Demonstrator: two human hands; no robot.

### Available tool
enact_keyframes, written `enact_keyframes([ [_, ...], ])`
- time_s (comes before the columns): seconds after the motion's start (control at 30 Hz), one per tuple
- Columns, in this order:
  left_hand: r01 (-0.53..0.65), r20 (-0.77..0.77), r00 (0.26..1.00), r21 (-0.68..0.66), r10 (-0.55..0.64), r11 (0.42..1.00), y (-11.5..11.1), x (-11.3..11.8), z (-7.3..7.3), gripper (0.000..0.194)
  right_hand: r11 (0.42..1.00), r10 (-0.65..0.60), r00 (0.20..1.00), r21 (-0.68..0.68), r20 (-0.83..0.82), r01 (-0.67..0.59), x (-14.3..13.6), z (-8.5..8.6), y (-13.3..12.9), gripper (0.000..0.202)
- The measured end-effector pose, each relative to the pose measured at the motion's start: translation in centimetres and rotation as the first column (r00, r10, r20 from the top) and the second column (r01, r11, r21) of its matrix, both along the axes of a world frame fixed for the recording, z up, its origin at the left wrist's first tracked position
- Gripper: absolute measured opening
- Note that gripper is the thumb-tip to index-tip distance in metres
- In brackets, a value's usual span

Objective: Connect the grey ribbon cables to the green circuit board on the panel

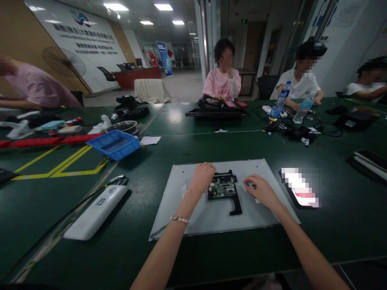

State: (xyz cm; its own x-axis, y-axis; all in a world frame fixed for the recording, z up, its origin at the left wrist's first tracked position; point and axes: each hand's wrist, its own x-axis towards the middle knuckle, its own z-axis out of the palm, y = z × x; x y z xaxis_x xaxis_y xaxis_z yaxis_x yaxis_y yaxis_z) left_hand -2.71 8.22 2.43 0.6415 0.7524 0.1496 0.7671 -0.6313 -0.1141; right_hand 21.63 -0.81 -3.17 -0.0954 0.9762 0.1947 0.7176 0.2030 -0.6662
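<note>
A green circuit board (223,188) sits in a black plastic frame (236,204) on a flat pale grey panel (193,219). At the board's upper left corner is my left hand (202,179), its fingers curled down against the frame's edge. The fingertips are hidden, so what they grip cannot be made out. To the right of the board, my right hand (262,192) is closed in a pinch just over the panel. Something small, pale and dark shows at its fingertips, too small to name. Small whitish pieces lie near both hands.
Right of the panel lies a lit phone (299,188); on the left, a white power bank (98,211) with a black cable. Farther off are a blue tray (116,143), a dark flat screen (216,113) and water bottles (281,98). Several people sit around the green table (145,201).
</note>
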Motion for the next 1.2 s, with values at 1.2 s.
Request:
enact_keyframes([
  [1.2, 0.029, 0.055, 0.998, -0.122, -0.023, 0.992, 0.0, -0.5, -1.8, 0.024, 0.994, -0.037, 0.906, -0.107, -0.422, -0.009, -1.7, -1.0, 0.0, 0.026],
])
